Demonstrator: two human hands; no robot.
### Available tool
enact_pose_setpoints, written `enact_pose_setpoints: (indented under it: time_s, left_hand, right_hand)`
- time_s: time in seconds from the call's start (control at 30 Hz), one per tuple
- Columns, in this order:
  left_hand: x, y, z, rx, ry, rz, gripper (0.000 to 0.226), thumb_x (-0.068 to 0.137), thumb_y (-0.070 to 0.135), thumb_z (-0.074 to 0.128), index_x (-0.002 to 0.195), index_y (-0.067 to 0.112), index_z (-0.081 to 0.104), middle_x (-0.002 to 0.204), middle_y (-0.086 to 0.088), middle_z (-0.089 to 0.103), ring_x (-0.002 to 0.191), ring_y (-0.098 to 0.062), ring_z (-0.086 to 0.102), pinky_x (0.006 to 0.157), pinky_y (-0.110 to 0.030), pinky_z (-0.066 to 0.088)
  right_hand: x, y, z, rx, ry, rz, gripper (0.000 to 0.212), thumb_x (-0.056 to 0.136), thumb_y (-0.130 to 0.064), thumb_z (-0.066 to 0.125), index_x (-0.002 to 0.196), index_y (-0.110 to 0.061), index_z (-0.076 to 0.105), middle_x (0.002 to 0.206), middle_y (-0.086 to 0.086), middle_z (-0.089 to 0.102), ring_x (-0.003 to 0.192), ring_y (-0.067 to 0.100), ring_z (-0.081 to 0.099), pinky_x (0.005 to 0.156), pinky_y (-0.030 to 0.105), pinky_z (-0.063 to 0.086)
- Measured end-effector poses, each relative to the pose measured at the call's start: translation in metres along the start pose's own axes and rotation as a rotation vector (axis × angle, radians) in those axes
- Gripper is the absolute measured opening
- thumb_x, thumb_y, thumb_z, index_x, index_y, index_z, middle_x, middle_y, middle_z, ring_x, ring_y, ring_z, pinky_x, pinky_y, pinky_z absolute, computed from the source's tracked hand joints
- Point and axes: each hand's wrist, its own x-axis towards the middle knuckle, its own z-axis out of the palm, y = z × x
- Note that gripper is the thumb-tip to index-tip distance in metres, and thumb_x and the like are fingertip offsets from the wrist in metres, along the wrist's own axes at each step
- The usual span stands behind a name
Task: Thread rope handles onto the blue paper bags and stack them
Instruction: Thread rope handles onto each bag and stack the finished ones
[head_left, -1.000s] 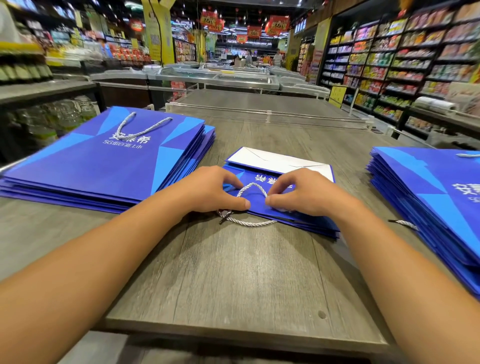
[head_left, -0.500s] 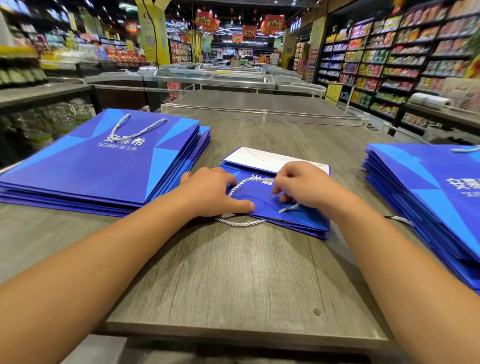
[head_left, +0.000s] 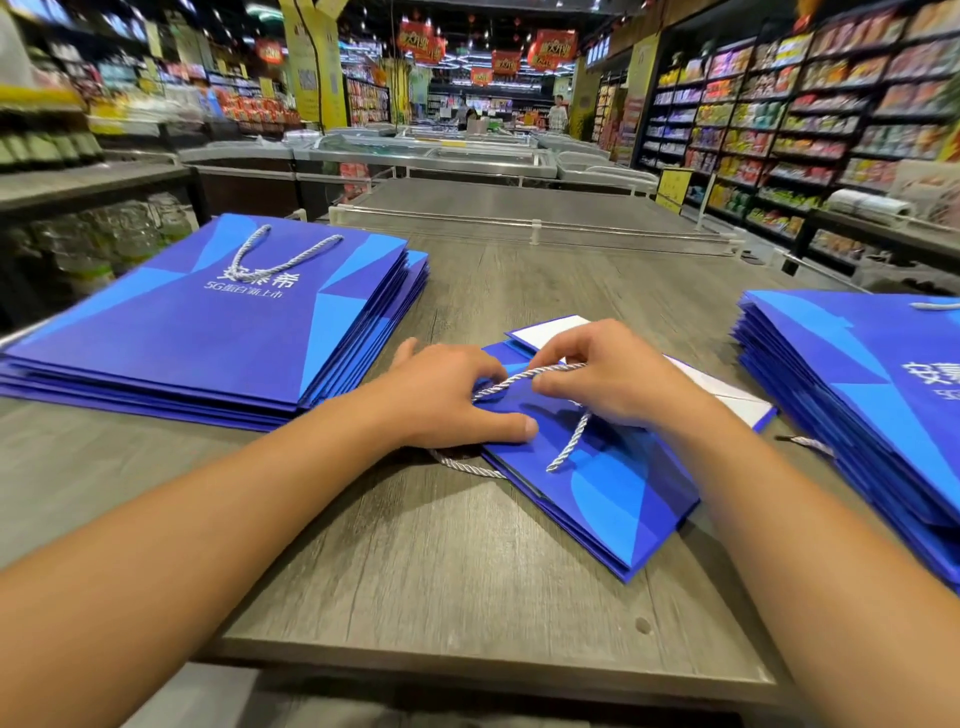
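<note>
A folded blue paper bag (head_left: 597, 483) lies flat on the grey wooden table (head_left: 415, 571), between two stacks of the same bags. The left hand (head_left: 447, 395) presses on the bag's left edge, and its fingers are closed on the white rope handle (head_left: 524, 376). The right hand (head_left: 618, 374) pinches the same rope just beside it. The left stack (head_left: 197, 332) carries a handle; the right stack (head_left: 872, 395) lies well apart.
</note>
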Motion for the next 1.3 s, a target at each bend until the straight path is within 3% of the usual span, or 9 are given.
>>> enact_pose_setpoints:
  time_s: [0.13,0.27,0.4,0.5,0.57,0.67,0.77,1.0,1.3]
  left_hand:
    - [0.001,0.003,0.001,0.028,0.058,-0.005,0.096,0.046,0.093,0.031,0.112,0.03,0.059,0.112,0.015,0.054,0.114,-0.015,0.047,0.108,-0.055,0.025]
    - [0.003,-0.004,0.0,0.023,0.014,-0.025,0.103,0.042,0.095,0.028,0.117,0.03,0.058,0.121,0.017,0.052,0.123,-0.016,0.042,0.11,-0.059,0.022]
    - [0.005,-0.006,0.0,0.022,-0.045,-0.03,0.103,0.044,0.096,0.028,0.119,0.032,0.055,0.122,0.02,0.049,0.127,-0.016,0.04,0.111,-0.061,0.016]
    - [0.005,-0.009,0.001,0.003,-0.101,-0.046,0.072,0.056,0.094,0.037,0.099,0.036,0.047,0.11,0.02,0.044,0.124,-0.016,0.041,0.11,-0.064,0.016]
    - [0.005,-0.01,0.001,0.016,-0.112,-0.042,0.062,0.067,0.089,0.043,0.105,0.041,0.047,0.117,0.019,0.044,0.129,-0.016,0.038,0.11,-0.066,0.014]
    - [0.004,-0.007,0.0,0.047,-0.137,-0.066,0.075,0.076,0.083,0.047,0.136,0.037,0.045,0.143,0.018,0.038,0.138,-0.015,0.03,0.113,-0.064,0.011]
    - [0.002,-0.005,-0.001,0.039,-0.14,-0.079,0.082,0.076,0.081,0.047,0.145,0.037,0.038,0.15,0.018,0.032,0.142,-0.014,0.024,0.115,-0.062,0.009]
    - [0.003,-0.01,0.001,0.039,-0.108,-0.096,0.102,0.059,0.091,0.032,0.145,0.037,0.039,0.149,0.021,0.036,0.14,-0.013,0.031,0.112,-0.055,0.024]
    - [0.007,-0.011,0.003,0.197,-0.039,-0.244,0.077,0.08,0.086,0.024,0.132,0.037,0.051,0.14,0.01,0.049,0.129,-0.025,0.036,0.088,-0.047,0.03]
  right_hand:
    - [0.006,0.001,0.0,0.155,0.323,-0.033,0.016,0.088,-0.026,0.068,0.072,-0.027,0.068,0.062,-0.009,0.06,0.058,0.003,0.052,0.056,0.018,0.037]
    - [0.008,0.002,-0.004,0.446,0.515,0.013,0.022,0.086,-0.02,0.068,0.066,-0.027,0.066,0.059,-0.008,0.056,0.058,0.009,0.049,0.062,0.027,0.042]
    - [0.009,0.005,-0.004,0.369,0.501,0.078,0.019,0.085,-0.021,0.068,0.066,-0.026,0.066,0.056,-0.007,0.056,0.054,0.007,0.049,0.058,0.024,0.04]
    - [0.008,0.014,-0.007,0.226,0.472,0.146,0.018,0.081,-0.026,0.072,0.064,-0.027,0.066,0.057,-0.008,0.058,0.056,0.007,0.051,0.059,0.024,0.039]
    - [0.009,0.02,-0.008,0.177,0.429,0.188,0.017,0.08,-0.028,0.073,0.064,-0.025,0.068,0.06,-0.007,0.062,0.063,0.012,0.056,0.063,0.027,0.042]
    - [0.009,0.025,-0.007,0.157,0.376,0.228,0.012,0.08,-0.027,0.073,0.069,-0.022,0.072,0.064,-0.006,0.067,0.071,0.015,0.063,0.069,0.029,0.048]
    - [0.009,0.028,-0.004,0.13,0.363,0.251,0.011,0.079,-0.028,0.073,0.07,-0.023,0.072,0.063,-0.01,0.065,0.068,0.012,0.061,0.062,0.026,0.042]
    - [0.012,0.035,-0.002,0.088,0.268,0.372,0.019,0.078,-0.043,0.07,0.076,-0.024,0.071,0.076,-0.008,0.069,0.085,0.018,0.064,0.078,0.035,0.051]
    - [0.011,0.032,-0.007,0.085,0.383,0.332,0.015,0.084,-0.037,0.063,0.082,-0.024,0.07,0.078,-0.013,0.065,0.088,0.02,0.062,0.072,0.03,0.043]
